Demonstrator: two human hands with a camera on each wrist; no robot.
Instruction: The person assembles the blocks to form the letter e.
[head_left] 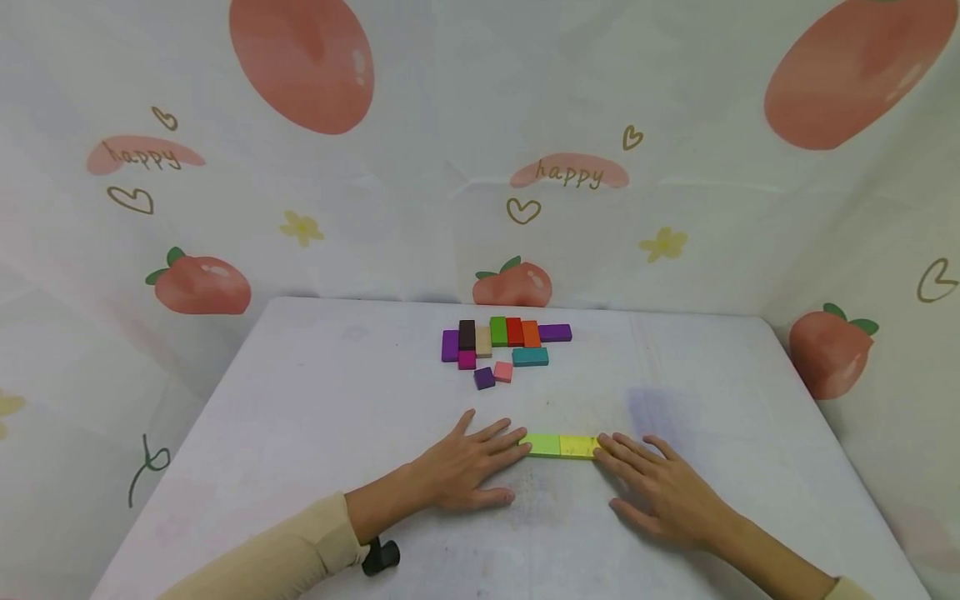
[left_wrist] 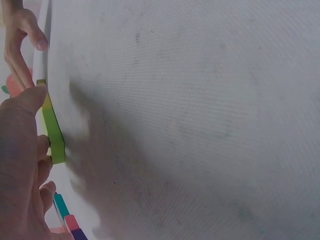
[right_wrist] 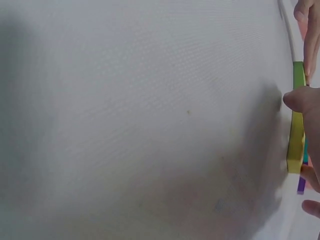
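Note:
A light green block [head_left: 542,445] and a yellow block [head_left: 578,447] lie end to end in a row on the white table. My left hand [head_left: 474,464] is spread flat, its fingertips at the green block's left end. From the other side, my right hand [head_left: 663,492] reaches in with straight fingers, their tips at the yellow block's right end. In the left wrist view the green block [left_wrist: 54,135] shows beyond the thumb. The right wrist view shows the yellow block [right_wrist: 296,142] partly covered by the thumb.
Farther back lies a cluster of coloured blocks, among them a teal block [head_left: 530,357], a pink block [head_left: 503,372], a dark purple block [head_left: 484,378] and a red block [head_left: 514,332]. A black object [head_left: 381,557] is by the left sleeve. A printed cloth [head_left: 420,167] hangs behind the table.

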